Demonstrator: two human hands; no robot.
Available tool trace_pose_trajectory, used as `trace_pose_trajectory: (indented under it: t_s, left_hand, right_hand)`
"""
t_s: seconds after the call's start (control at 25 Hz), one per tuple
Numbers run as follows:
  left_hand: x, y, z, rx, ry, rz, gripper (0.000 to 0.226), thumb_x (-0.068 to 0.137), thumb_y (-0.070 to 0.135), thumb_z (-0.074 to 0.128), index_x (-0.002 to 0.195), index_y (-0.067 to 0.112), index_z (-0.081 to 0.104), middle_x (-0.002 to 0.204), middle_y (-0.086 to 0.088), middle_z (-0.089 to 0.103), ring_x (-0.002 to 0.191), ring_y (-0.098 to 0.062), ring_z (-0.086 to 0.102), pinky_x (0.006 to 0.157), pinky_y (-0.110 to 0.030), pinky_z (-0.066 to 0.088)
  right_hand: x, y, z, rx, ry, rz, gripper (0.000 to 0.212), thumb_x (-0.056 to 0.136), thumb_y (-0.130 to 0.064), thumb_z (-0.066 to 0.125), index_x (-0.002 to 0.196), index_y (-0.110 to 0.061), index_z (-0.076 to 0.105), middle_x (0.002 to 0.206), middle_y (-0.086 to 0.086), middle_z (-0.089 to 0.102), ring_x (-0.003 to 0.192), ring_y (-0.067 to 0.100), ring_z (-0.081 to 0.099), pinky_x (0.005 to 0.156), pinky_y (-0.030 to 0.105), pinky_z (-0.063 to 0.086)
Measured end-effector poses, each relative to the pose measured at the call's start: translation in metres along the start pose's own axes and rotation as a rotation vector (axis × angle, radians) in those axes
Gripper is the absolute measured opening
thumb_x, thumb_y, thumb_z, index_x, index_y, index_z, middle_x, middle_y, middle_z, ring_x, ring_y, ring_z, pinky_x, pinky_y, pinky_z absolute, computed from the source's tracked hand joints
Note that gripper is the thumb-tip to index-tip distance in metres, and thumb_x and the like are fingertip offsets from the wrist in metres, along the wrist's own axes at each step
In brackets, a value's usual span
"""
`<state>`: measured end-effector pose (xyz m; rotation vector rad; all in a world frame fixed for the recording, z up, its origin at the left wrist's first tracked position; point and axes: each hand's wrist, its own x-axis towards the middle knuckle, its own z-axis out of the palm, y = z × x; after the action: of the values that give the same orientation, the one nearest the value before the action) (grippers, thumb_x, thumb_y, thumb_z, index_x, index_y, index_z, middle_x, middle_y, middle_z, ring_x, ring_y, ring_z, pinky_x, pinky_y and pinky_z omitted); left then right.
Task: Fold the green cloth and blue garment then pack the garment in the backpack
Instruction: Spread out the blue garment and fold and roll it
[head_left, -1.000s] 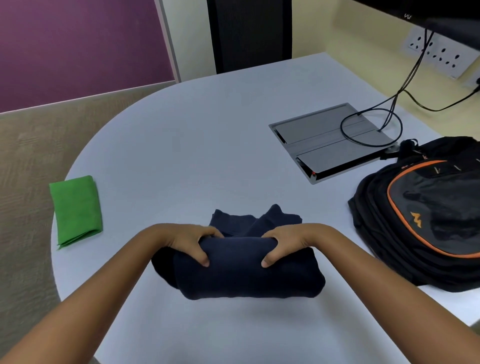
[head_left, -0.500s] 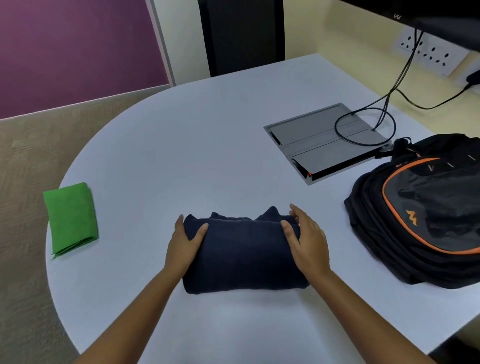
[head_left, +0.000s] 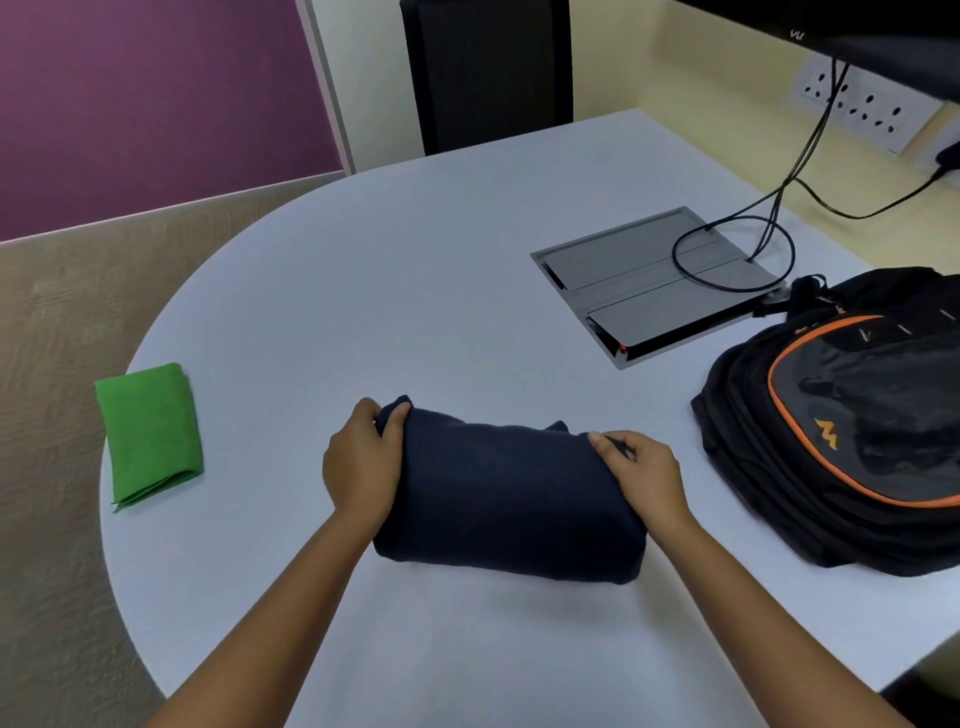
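The dark blue garment (head_left: 509, 493) lies folded into a thick bundle on the white table (head_left: 415, 270), near its front edge. My left hand (head_left: 363, 462) pinches the bundle's far left corner. My right hand (head_left: 641, 467) pinches its far right corner. The green cloth (head_left: 148, 431) lies folded flat at the table's left edge, apart from both hands. The black backpack (head_left: 852, 415) with orange trim lies on its back at the right, with its zips closed as far as I can see.
A grey cable box lid (head_left: 649, 280) is set into the table behind the backpack, with black cables (head_left: 769, 218) looping over it up to a wall socket (head_left: 862, 104). A dark monitor edge (head_left: 857, 31) hangs at the top right. A black column (head_left: 488, 67) stands behind the table.
Both hands slid from the sides of the bundle to its far corners and now pinch the cloth there. The bundle looks tighter, with fewer loose ends showing behind it.
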<state>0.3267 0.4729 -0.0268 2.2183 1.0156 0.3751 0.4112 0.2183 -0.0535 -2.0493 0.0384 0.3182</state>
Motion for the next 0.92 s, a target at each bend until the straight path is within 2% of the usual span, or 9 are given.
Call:
trace_pose_trajectory:
  t_s: [0.16,0.28,0.36,0.4,0.44,0.52,0.64,0.76,0.92]
  left_hand:
    - [0.019,0.002,0.017,0.179,-0.088,0.033,0.034,0.094,0.041,0.043,0.079,0.011,0.050,0.073,-0.002,0.060,0.064,-0.020,0.052,0.051,-0.029,0.034]
    - [0.025,0.007,0.029,0.222,-0.216,-0.042,0.036,0.096,0.040,0.039,0.111,0.009,0.051,0.109,-0.012,0.064,0.091,-0.028,0.058,0.073,-0.036,0.044]
    - [0.016,0.013,0.042,0.272,-0.294,0.048,0.058,0.095,0.046,0.038,0.142,0.013,0.029,0.149,-0.010,0.035,0.136,-0.033,0.030,0.107,-0.046,0.028]
    - [0.004,0.015,0.052,0.316,-0.317,0.197,0.066,0.093,0.052,0.035,0.147,0.018,0.018,0.157,-0.003,0.016,0.145,-0.029,0.010,0.114,-0.049,0.012]
    - [-0.011,0.017,0.063,0.364,-0.353,0.380,0.070,0.091,0.059,0.027,0.149,0.023,0.012,0.158,0.004,0.004,0.146,-0.025,-0.002,0.115,-0.051,0.001]
    - [-0.038,0.014,0.082,0.458,-0.447,0.632,0.076,0.084,0.069,0.000,0.149,0.029,0.005,0.156,0.008,-0.007,0.146,-0.023,-0.004,0.113,-0.053,-0.006]
    - [-0.038,0.006,0.098,0.547,-0.461,0.632,0.085,0.072,0.068,-0.025,0.148,0.033,-0.007,0.158,0.007,-0.009,0.146,-0.022,-0.009,0.110,-0.051,-0.013]
    - [-0.030,0.004,0.099,0.527,-0.465,0.620,0.080,0.074,0.067,-0.020,0.146,0.033,-0.012,0.157,0.008,-0.013,0.145,-0.020,-0.014,0.109,-0.050,-0.016]
    - [-0.034,-0.006,0.103,0.452,-0.494,0.619,0.072,0.077,0.069,-0.019,0.141,0.035,-0.017,0.151,0.013,-0.022,0.141,-0.013,-0.023,0.112,-0.047,-0.018]
  right_hand:
    - [0.030,0.003,-0.004,-0.050,-0.091,0.168,0.027,0.089,-0.040,0.059,0.084,-0.016,0.071,0.091,0.000,0.071,0.088,0.020,0.065,0.085,0.039,0.053]
    - [0.044,0.003,0.000,-0.262,-0.060,0.168,0.027,0.089,-0.043,0.056,0.091,-0.019,0.068,0.097,-0.002,0.068,0.088,0.019,0.061,0.075,0.034,0.049]
    - [0.048,0.001,0.005,-0.349,0.027,0.158,0.023,0.088,-0.044,0.058,0.094,-0.023,0.065,0.098,-0.004,0.066,0.083,0.016,0.056,0.065,0.028,0.041]
    - [0.050,0.001,0.008,-0.371,0.061,0.156,0.021,0.087,-0.044,0.058,0.093,-0.025,0.064,0.098,-0.005,0.065,0.082,0.015,0.055,0.062,0.027,0.039]
    - [0.052,0.001,0.010,-0.401,0.074,0.149,0.020,0.087,-0.044,0.059,0.094,-0.026,0.063,0.099,-0.006,0.065,0.080,0.014,0.054,0.060,0.026,0.037]
    - [0.053,0.000,0.009,-0.495,0.068,0.119,0.020,0.089,-0.043,0.056,0.097,-0.026,0.062,0.103,-0.005,0.066,0.081,0.014,0.055,0.060,0.026,0.036]
    - [0.043,-0.005,0.008,-0.615,0.154,-0.099,0.025,0.096,-0.034,0.046,0.112,-0.022,0.060,0.116,-0.002,0.064,0.099,0.018,0.058,0.073,0.029,0.044]
    - [0.021,-0.008,0.030,-0.565,0.054,-0.423,0.035,0.097,-0.036,0.040,0.123,-0.020,0.058,0.133,-0.004,0.055,0.125,0.017,0.047,0.103,0.034,0.036]
    - [0.010,0.022,0.048,-0.693,-0.035,-0.566,0.047,0.095,-0.049,0.031,0.130,-0.027,0.052,0.139,-0.009,0.050,0.131,0.015,0.043,0.109,0.041,0.032]
